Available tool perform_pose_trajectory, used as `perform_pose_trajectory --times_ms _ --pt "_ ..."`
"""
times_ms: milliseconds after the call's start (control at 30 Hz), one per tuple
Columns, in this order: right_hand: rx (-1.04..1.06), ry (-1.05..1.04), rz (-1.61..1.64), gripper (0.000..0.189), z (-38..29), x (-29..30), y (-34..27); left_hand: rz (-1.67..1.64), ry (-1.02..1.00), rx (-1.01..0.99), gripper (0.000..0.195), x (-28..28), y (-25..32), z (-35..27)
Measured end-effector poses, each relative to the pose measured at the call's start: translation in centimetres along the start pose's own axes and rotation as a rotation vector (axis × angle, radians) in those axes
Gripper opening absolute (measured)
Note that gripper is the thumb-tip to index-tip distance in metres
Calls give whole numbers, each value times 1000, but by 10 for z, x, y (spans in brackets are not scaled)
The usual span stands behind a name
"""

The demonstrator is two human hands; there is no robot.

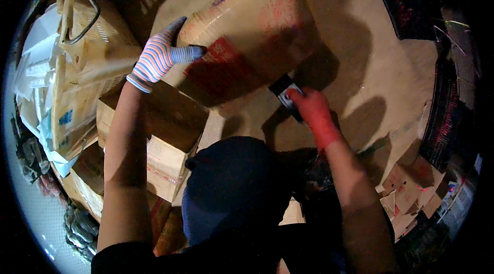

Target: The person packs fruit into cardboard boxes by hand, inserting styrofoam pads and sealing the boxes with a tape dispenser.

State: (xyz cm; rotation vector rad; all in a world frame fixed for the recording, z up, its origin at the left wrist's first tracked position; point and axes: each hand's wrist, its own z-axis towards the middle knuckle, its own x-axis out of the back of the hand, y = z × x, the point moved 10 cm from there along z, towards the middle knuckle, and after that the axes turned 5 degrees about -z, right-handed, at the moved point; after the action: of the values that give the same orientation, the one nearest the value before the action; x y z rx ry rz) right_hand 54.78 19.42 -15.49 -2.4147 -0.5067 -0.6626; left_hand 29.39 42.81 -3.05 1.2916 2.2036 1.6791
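A large taped cardboard box (247,31) with red printing lies at an angle in front of me. My left hand (158,56), in a striped knit glove with dark fingertips, is at the box's left end. Its thumb and a finger are spread over the edge; the other fingers are hidden. A red glove covers my right hand (312,110), which grips a flat black and grey hand-held tool (286,92) of unclear kind. That tool is close to the box's lower right corner; whether they touch, I cannot tell.
Left of the box are an open carton (175,108), a smaller carton (166,166) and a large stained sack-like bundle (96,65) with a bent metal rod (92,15). Broken cardboard (409,189) lies lower right. A dark cap (231,185) blocks the view between my arms.
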Motion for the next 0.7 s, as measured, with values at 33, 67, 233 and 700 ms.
perform_pose_trajectory --times_ms 33,67,233,700 --pt "67 74 0 45 6 5 -17 -26 2 1 90 2 0 1" --pt "134 149 1 44 8 10 -26 -76 -33 11 91 1 -7 4" --pt "194 42 42 48 53 -40 2 -41 1 -29 90 -11 2 0" --pt "-240 171 518 39 -124 178 70 776 265 -486 71 -157 70 -118"
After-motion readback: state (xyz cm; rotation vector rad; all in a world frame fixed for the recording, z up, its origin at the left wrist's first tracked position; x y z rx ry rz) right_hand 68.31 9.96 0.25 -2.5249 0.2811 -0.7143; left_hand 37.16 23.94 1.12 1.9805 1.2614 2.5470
